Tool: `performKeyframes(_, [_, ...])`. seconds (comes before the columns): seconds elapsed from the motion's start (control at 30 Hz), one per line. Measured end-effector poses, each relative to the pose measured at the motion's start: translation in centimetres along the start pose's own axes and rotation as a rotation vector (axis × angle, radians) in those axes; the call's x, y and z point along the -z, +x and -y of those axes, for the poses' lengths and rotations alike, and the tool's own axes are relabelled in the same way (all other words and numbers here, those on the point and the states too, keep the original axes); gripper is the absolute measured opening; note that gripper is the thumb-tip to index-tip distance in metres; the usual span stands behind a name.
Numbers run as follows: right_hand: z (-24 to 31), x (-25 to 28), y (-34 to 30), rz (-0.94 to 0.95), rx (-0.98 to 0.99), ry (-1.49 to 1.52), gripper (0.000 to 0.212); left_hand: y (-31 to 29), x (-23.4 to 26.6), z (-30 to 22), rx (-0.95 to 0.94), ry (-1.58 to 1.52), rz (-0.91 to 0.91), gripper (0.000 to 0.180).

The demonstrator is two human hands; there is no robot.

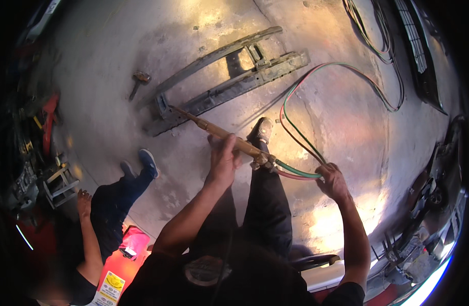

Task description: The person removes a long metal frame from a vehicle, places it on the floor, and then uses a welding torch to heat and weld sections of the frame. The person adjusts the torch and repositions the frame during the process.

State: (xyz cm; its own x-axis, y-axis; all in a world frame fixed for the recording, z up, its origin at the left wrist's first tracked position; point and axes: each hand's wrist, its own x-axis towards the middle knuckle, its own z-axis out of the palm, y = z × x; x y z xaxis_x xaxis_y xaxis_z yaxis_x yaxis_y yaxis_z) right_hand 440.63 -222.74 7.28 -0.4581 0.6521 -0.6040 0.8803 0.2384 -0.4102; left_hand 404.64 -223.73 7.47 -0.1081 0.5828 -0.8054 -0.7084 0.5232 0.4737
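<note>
- The right hand (335,182) is curled around the green and red hoses (295,170), a little way from where they join the torch. It seems to hold them up so they do not pull on it.
- The left hand (224,155) is wrapped around the handle of the brass torch (251,149), with the thumb along it. This grip looks good for aiming.
- The torch slants away from the body, maybe so the hands stay back from its tip. No flame shows.
- One shoe (265,129) is flat on the floor (347,132), likely to help the person stand steady.
- The long metal frame (232,89) lies flat on the floor. The torch tip points at its left end; whether they touch, one cannot tell.
- A hammer (141,77) lies beside the frame, perhaps to be easy to grab.
- More hose (369,43) lies in loops far off, maybe to give the torch room to move.
</note>
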Motion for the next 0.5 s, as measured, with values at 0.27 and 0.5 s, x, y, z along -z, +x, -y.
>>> performKeyframes(0.27, [6.1,-6.3,-20.6,0.185,-0.471,0.069,0.104,-4.5,-5.8,12.3,0.259,0.148,0.547,0.021])
performKeyframes(0.5, [12.6,-5.5,-4.0,-0.097,-0.153,0.896,0.089,-2.0,-1.9,8.9,0.029,0.129,0.383,0.025])
